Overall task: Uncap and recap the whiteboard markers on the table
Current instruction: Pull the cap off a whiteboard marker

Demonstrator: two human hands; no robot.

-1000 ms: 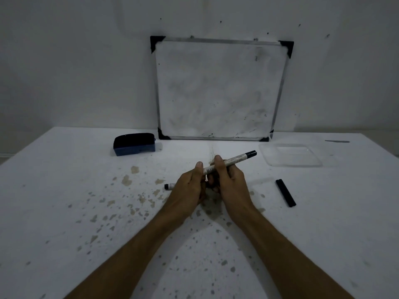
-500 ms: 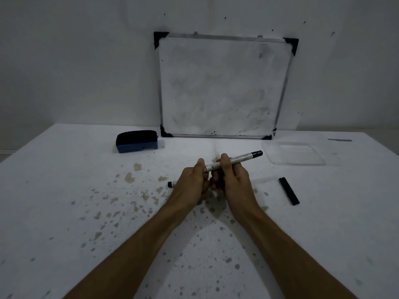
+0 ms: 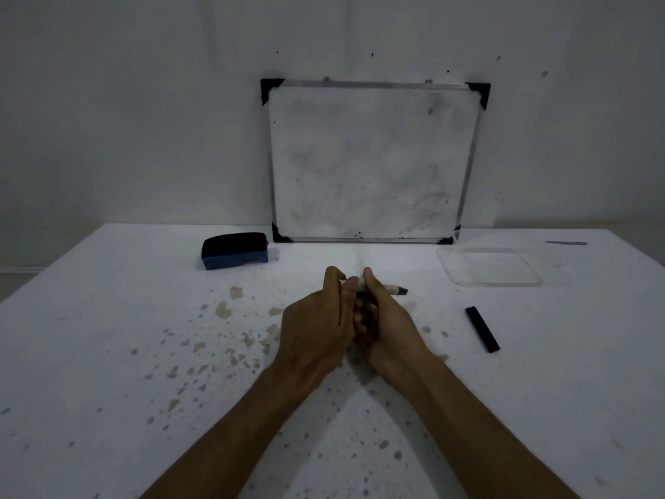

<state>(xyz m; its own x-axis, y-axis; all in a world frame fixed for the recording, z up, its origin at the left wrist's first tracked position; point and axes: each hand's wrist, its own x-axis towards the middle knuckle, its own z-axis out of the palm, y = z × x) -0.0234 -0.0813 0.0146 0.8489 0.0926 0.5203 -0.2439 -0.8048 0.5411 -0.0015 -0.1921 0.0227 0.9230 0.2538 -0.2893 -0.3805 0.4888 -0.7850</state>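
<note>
1. A smudged whiteboard (image 3: 370, 163) leans against the wall, upper centre.
2. A dark blue eraser (image 3: 234, 251) lies left of it.
3. A clear plastic tray (image 3: 489, 266) sits at right.
4. The white table (image 3: 108, 336) is stained.

Two bare forearms and hands, nothing worn

Both forearms are uncovered from the lower edge of the view up to the wrists, with no sleeve showing. The left hand (image 3: 316, 325) and the right hand (image 3: 390, 324) are bare, without gloves; no ring, watch or band can be made out in the dim light.
</note>
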